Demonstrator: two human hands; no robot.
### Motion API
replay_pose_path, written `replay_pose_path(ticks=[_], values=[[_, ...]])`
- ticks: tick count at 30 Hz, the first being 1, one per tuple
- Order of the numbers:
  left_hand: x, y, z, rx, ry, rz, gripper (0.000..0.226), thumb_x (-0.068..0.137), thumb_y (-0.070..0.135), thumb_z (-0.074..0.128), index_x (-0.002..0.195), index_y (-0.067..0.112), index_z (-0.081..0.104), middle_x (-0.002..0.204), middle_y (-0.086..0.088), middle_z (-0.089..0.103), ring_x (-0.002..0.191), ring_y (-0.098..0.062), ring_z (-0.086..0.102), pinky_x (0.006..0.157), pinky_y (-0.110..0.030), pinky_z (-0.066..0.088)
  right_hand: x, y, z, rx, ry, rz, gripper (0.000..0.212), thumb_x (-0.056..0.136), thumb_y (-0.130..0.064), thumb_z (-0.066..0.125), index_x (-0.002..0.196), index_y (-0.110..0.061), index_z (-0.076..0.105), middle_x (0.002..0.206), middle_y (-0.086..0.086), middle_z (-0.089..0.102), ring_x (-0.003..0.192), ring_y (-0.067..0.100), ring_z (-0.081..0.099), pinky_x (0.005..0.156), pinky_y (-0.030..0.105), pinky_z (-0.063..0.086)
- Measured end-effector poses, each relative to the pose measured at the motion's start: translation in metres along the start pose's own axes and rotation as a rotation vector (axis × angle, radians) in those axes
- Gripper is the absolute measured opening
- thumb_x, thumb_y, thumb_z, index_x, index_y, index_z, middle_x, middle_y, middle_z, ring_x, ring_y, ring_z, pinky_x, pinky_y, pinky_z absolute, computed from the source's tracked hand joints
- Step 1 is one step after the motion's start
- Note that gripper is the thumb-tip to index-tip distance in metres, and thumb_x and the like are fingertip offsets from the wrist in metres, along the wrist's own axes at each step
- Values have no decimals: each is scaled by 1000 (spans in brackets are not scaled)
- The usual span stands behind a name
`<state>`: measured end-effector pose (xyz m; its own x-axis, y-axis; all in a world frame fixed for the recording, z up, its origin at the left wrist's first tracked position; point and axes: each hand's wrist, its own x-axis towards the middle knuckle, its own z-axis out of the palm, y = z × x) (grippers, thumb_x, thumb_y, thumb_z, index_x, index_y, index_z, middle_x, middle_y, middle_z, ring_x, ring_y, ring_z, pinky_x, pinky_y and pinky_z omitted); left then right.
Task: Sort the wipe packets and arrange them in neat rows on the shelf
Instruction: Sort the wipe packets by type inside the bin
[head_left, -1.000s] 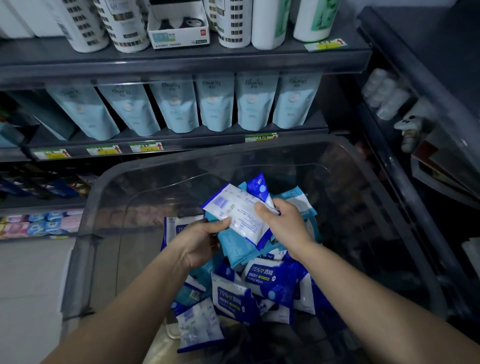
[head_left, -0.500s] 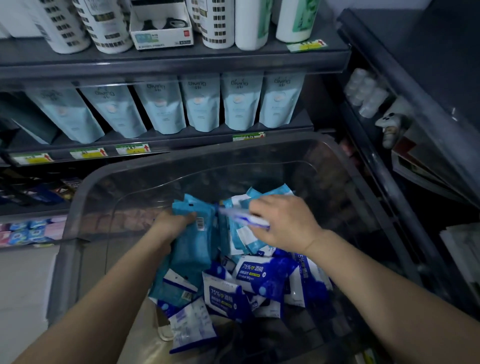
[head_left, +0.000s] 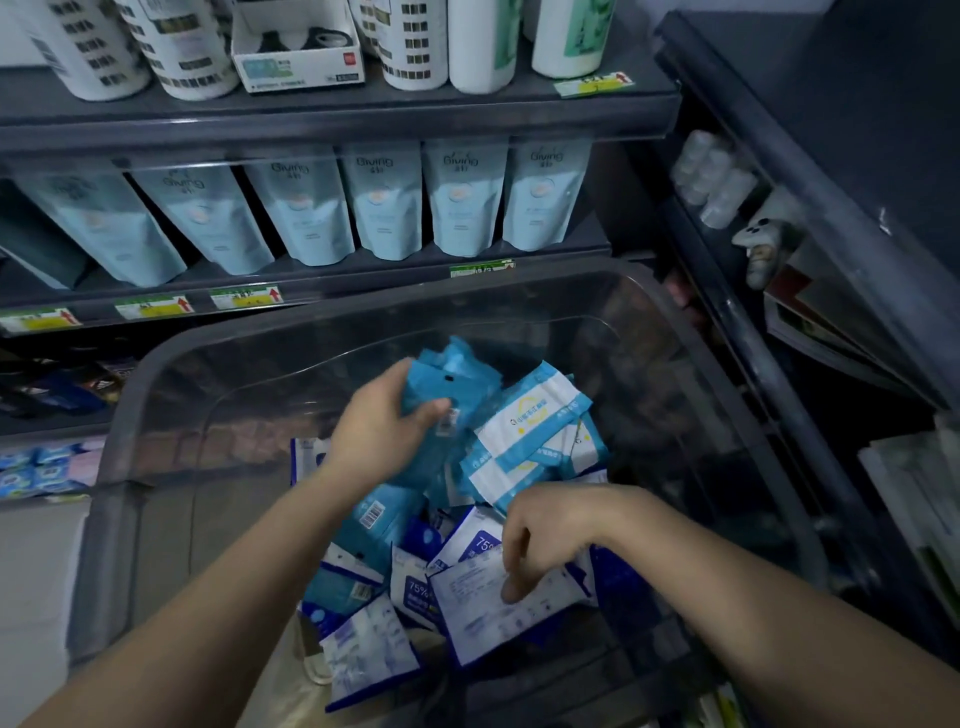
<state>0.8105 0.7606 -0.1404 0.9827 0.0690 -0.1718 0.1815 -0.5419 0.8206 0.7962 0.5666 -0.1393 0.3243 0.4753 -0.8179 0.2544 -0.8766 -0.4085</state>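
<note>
Head view.
- Item: white-backed, dark-blue-edged flat wipe packet (head_left: 498, 608). A second ago it was raised between both hands. It is now lowered to the near side of the clear plastic bin (head_left: 156, 395) and pinched by the curled fingers of the right hand (head_left: 550, 540).
- Item: bundle of light-blue soft wipe packets (head_left: 447, 384). It has been gathered up and is gripped by the left hand (head_left: 382, 431) above the heap.
- Judged: kinds are being separated inside the bin, and nothing has yet been taken to the dark grey shelf (head_left: 311, 119).
</note>
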Motion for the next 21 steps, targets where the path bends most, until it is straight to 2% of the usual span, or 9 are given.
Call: replay_pose_path(ticks=[3, 5, 6, 7, 9, 11, 15, 18, 21], values=[[1, 15, 26, 363, 179, 522, 23, 88, 31, 61, 109, 21, 54, 99, 0, 68, 87, -23, 62, 75, -36, 45, -3, 5, -2, 20, -8, 12, 40, 74, -54, 75, 99, -23, 74, 100, -12, 66, 98, 10, 60, 83, 29, 51], [7, 18, 44, 533, 225, 714, 30, 87, 33, 55, 115, 24, 49, 112, -1, 66, 95, -26, 60, 77, -34, 40, -6, 7, -6, 16, -32, 9, 42, 76, -52, 74, 106, -23, 73, 109, -11, 66, 102, 10, 59, 89, 29, 51], [10, 15, 54, 604, 167, 730, 38, 88, 35, 55, 123, 25, 47, 125, -3, 61, 106, -27, 56, 83, -36, 41, -7, 9, -8, 20, -41, 1, 42, 78, -50, 74, 110, -23, 72, 112, -11, 66, 104, 10, 59, 92, 29, 50], [13, 7, 62, 669, 28, 682, 52, 89, 38, 55, 136, 25, 40, 141, -7, 48, 122, -29, 48, 94, -40, 40, -8, 11, -8, 34, -47, -9, 42, 78, -48, 74, 113, -23, 70, 115, -10, 65, 105, 10, 58, 94, 29, 50], [14, -14, 74, 750, -352, 501, 82, 90, 42, 58, 153, 24, 8, 161, -5, 4, 147, -24, 10, 117, -41, 14, -6, 15, -6, 59, -42, -29, 50, 78, -44, 76, 122, -25, 65, 120, -8, 62, 108, 11, 57, 94, 28, 48], [14, -25, 75, 706, -552, 418, 93, 90, 34, 60, 153, 24, -8, 160, 1, -17, 147, -15, -13, 119, -32, -6, -2, 20, -1, -8, -7, -37, 68, 73, -47, 79, 134, -29, 53, 125, -4, 56, 110, 14, 53, 94, 30, 47], [27, -24, 69, 497, -386, 369, 91, 80, 22, 69, 153, 20, 14, 161, -3, 6, 147, -22, 8, 119, -30, 12, 6, 22, 10, -298, 100, -49, 93, 61, -58, 81, 141, -32, 40, 126, 1, 42, 118, 22, 42, 89, 33, 43], [33, -22, 68, 571, -298, 235, 85, 78, 35, 74, 149, 28, 29, 156, -5, 21, 141, -28, 21, 114, -37, 24, 7, 14, 12, -439, 152, -97, 84, 64, -52, 82, 134, -24, 46, 124, 4, 43, 115, 25, 44, 76, 33, 38], [35, -22, 70, 422, -189, 166, 78, 70, 35, 81, 139, 23, 47, 136, -4, 45, 125, -26, 42, 104, -35, 38, 9, 10, 17, -460, 188, -99, 65, 73, -42, 77, 126, -19, 50, 121, 7, 49, 110, 26, 50, 72, 31, 38]])
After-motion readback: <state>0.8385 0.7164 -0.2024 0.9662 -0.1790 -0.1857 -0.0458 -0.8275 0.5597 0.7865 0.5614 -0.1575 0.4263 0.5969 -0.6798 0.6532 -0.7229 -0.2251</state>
